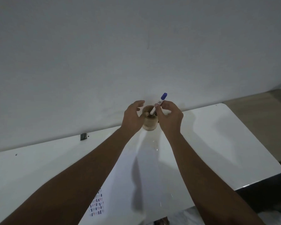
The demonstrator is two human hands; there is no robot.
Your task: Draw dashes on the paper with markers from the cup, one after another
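Head view, frame centre: right hand (169, 116) pinches a blue-capped marker (158, 103) in the wooden cup (149, 123); left hand (133, 116) cups it loosely. Whether lifting or returning, unclear.

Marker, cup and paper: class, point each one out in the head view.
marker (159, 103), head view, on its white barrel
cup (150, 123), head view, on its outer wall
paper (146, 168), head view, on a bare part
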